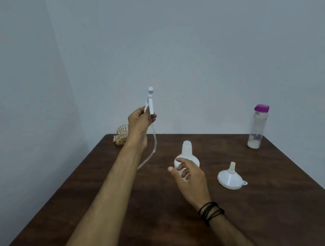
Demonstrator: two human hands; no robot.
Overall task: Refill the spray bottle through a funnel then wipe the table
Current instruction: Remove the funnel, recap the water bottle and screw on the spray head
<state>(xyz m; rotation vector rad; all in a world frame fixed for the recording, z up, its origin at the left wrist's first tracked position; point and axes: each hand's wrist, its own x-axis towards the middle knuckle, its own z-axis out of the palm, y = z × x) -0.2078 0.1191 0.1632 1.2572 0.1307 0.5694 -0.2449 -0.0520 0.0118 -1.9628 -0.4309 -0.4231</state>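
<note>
My left hand (140,121) grips the white spray head (149,101), lifted clear above the table's far left, and its clear dip tube (152,150) dangles down beside my forearm. The translucent spray bottle (187,153) stands upright and uncapped at the table's middle. My right hand (190,174) is at the bottle's near side with relaxed, spread fingers; whether it touches the bottle is unclear. A white funnel (230,177) lies mouth-down with its spout up, to the bottle's right.
A clear water bottle with a purple lid (257,125) stands at the far right corner of the dark wooden table (171,218). A small gold wire holder with napkins (121,135) sits at the far left corner. Walls close in behind and to the left.
</note>
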